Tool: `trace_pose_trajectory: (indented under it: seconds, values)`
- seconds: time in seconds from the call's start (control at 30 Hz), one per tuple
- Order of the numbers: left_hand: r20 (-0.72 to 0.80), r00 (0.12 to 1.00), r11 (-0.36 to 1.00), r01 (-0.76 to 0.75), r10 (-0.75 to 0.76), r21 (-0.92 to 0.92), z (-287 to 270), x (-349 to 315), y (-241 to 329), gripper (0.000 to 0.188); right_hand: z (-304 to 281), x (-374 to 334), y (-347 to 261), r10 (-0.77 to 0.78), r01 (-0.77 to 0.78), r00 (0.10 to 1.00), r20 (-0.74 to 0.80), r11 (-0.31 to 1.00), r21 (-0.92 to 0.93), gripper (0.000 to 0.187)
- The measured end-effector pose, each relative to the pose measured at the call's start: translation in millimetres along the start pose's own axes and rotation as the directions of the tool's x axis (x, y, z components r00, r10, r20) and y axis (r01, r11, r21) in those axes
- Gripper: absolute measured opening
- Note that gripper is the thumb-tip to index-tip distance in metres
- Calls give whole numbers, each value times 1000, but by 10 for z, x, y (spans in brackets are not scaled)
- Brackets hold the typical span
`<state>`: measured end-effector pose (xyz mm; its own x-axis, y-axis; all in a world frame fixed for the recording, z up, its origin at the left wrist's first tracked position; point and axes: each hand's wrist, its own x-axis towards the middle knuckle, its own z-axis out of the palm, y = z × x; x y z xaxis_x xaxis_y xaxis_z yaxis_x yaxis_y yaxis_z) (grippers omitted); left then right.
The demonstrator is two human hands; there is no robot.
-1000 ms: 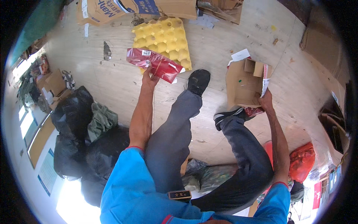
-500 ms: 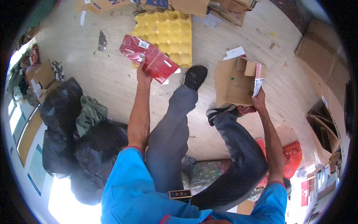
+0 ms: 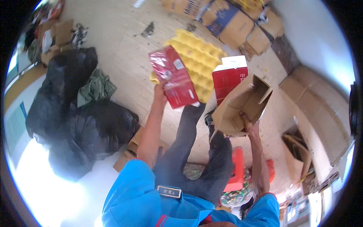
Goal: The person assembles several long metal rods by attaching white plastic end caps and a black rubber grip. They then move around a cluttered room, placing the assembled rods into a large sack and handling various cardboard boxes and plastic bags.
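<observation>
seen from above, a seated person in a blue top and dark trousers stretches two legs out over a pale wooden floor (image 3: pixel 124 56). two bare hands are raised. the left hand (image 3: pixel 160 92) grips one flat, glossy red plastic packet (image 3: pixel 174 76) by its lower left edge; the fingers are hidden behind the packet, so how tightly they curl cannot be told. the packet is held upright in the air, in front of one yellow moulded egg tray (image 3: pixel 202 62) with rows of round dimples, which lies on the floor. the right hand (image 3: pixel 247 123) holds one open brown cardboard box (image 3: pixel 242 104) from below, fingers closed on its bottom edge, the box tilted with its flaps spread. one red carton with a white top (image 3: pixel 228 75) stands just beside the box, between it and the tray. to the left sit two bulging, shiny black plastic bags (image 3: pixel 75 117), with one crumpled green cloth (image 3: pixel 96 87) between them. several more worn cardboard boxes (image 3: pixel 234 26) are piled along the far wall. one red plastic stool (image 3: pixel 236 170) shows under the legs.
</observation>
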<state>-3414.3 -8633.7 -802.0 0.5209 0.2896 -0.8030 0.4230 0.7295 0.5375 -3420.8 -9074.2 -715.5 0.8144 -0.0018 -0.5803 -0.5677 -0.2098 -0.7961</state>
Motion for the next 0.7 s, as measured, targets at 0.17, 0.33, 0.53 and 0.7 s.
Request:
trace_pose_trajectory:
  seconds: [0.17,0.33,0.53,0.7]
  values:
    - [107,990,963,117,-93,-244,258,-1212,3,37,509,-219,-1266,-29,44,961,274,998,-49,43]
    - [102,994,918,71,-33,-390,301,-2064,194,34,1078,-608,-2390,-127,324,819,559,907,-268,35]
    - [38,999,837,0,24,-548,146,-2474,546,36,1651,-694,-2921,-246,616,631,736,735,-283,39]
    - [-5,998,797,-56,66,-601,-146,-2354,1387,37,2666,-836,-3727,-131,572,605,785,757,-315,47]
